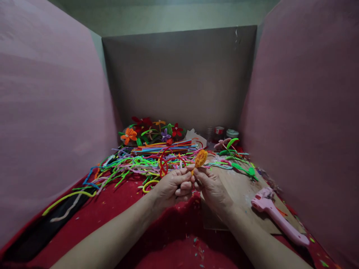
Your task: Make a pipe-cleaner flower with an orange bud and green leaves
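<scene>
I've L hand (pixel 171 185) & R hand (pixel 212 187) pinching petal (pixel 201 158) by base, left of gun (pixel 276 215); prob. shaping step, next twist needs steadiness.

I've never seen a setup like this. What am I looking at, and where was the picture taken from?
There's no machine here, just a person's bare hands, seen by a camera worn on the head, looking forward and down. The left hand and right hand together pinch a fuzzy orange piece by its lower end. Beyond them, fuzzy coloured stems lie tangled over a red cloth, with flowers behind. To the right, a pink tool lies partly on a tan board.
</scene>
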`<state>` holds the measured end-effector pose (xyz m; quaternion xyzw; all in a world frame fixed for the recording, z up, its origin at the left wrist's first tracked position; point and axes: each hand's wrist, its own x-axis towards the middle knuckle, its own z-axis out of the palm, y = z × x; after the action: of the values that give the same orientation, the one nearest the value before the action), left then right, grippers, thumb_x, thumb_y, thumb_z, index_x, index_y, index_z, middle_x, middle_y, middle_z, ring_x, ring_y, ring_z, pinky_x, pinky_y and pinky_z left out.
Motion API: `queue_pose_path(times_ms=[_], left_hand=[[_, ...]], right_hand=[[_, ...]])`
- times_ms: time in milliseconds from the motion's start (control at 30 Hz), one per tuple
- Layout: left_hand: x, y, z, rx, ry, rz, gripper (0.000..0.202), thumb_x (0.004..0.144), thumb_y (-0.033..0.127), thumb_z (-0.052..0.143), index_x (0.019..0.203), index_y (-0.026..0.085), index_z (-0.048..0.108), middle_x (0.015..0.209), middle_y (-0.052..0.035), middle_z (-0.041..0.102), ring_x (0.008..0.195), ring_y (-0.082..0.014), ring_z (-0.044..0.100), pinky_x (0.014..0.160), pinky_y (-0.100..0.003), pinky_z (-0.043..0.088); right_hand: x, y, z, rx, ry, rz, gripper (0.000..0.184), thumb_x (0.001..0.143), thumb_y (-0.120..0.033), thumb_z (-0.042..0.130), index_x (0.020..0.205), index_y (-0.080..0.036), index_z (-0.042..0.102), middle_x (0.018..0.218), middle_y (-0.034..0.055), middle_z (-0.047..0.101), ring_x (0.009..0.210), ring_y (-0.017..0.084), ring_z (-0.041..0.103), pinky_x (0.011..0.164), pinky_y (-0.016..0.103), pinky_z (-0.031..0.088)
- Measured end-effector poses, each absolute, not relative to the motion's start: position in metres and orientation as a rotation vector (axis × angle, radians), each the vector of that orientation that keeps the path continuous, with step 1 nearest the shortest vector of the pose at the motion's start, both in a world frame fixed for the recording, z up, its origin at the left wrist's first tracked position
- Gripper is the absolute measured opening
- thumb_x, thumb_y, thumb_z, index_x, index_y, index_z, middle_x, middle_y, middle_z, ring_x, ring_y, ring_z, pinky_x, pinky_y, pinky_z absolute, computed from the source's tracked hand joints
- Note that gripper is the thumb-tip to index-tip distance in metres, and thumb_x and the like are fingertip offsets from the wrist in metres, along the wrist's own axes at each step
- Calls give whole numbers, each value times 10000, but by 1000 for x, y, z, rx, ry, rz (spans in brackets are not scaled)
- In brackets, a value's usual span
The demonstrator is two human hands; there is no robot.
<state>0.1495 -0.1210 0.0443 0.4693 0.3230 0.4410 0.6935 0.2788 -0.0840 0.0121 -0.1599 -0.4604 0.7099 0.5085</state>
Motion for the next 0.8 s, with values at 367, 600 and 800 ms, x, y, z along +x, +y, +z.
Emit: queue_pose_path(times_ms=[367, 600, 800], left_hand=[[140, -110, 24, 2559, 1718, 912, 195, 852, 157, 346, 832, 138, 538, 714, -62, 578, 616, -155, 520, 565, -257, 379], [138, -106, 17, 1720, 1295, 1318, 215, 824, 259, 439, 670, 152, 543, 621, 10, 522, 556, -91, 449, 530, -200, 346], [142, -107, 12, 1090, 934, 1224, 251, 754, 381, 562, 671, 149, 511, 454, 82, 369, 359, -30, 243, 367, -166, 170]], right_hand=[[257, -85, 16, -794, -1080, 1563, 289, 662, -430, 671, 614, -150, 620, 452, -68, 418, 411, 57, 311, 410, 207, 251], [262, -76, 2, -662, -1419, 1472, 203, 732, -359, 629, 795, -178, 698, 780, 15, 624, 690, 133, 524, 625, 247, 412], [267, -69, -10, -602, -1344, 1645, 235, 769, -323, 604, 931, -177, 690, 655, 3, 613, 566, 109, 492, 559, 234, 403]])
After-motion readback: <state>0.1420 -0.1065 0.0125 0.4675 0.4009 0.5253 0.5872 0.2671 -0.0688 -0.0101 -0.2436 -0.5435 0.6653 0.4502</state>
